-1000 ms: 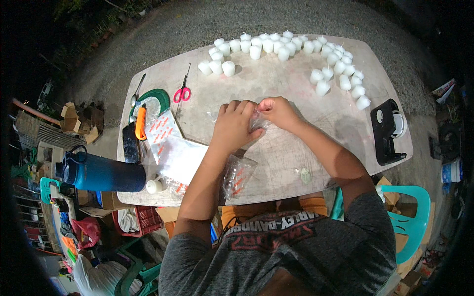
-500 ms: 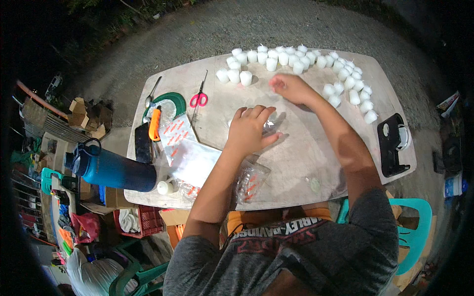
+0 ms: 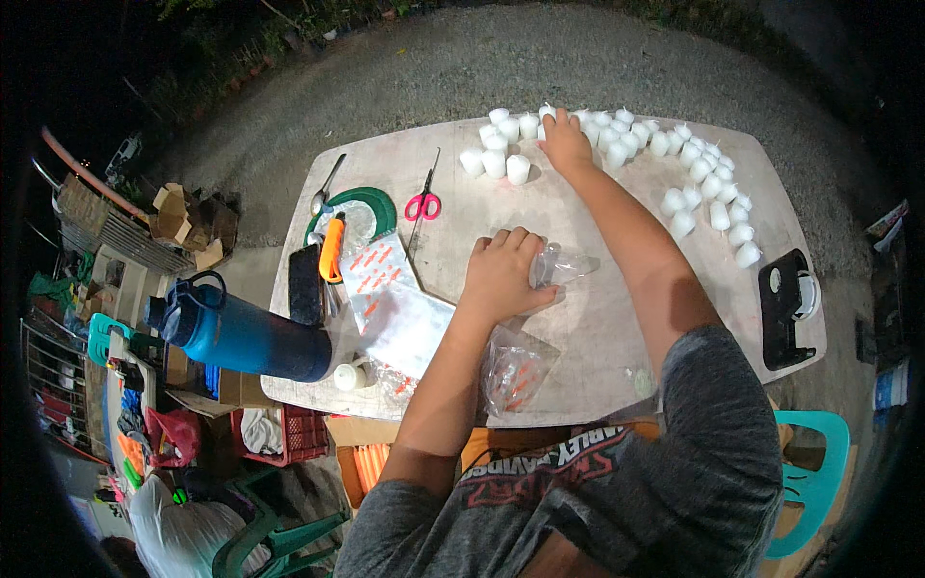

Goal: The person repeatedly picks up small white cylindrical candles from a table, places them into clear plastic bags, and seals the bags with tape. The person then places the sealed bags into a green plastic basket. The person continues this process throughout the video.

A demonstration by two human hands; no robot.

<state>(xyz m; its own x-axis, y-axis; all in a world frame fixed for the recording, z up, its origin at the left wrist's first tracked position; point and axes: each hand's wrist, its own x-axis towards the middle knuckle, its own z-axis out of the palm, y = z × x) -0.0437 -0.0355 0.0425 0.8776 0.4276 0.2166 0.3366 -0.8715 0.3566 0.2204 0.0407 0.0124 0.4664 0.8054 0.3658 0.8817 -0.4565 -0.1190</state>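
Short white candles with wicks (image 3: pixel 518 170) stand in a curved group along the far and right part of the table. Among the far ones is my right hand (image 3: pixel 567 146), its fingers closed round a white candle (image 3: pixel 542 133) that they partly hide. My left hand (image 3: pixel 503 275) rests over the table's middle, its fingers and thumb curled round a clear plastic piece (image 3: pixel 567 263) whose exact shape is hard to make out. Nearer me, by my left forearm, lies a crumpled clear wrapper with orange print (image 3: pixel 515 371).
Left on the table (image 3: pixel 617 318) are pink-handled scissors (image 3: pixel 423 206), a green tape ring (image 3: pixel 381 204), an orange cutter (image 3: pixel 330 249), a spoon (image 3: pixel 320 200), a dark phone (image 3: pixel 305 284), a printed plastic sheet (image 3: pixel 405 323) and a blue bottle (image 3: pixel 246 332). A black holder (image 3: pixel 785 308) lies right.
My right hand has moved away from me to the far candles, and its fingers have closed there. My left hand has curled round the clear plastic. The whole view has shifted slightly.
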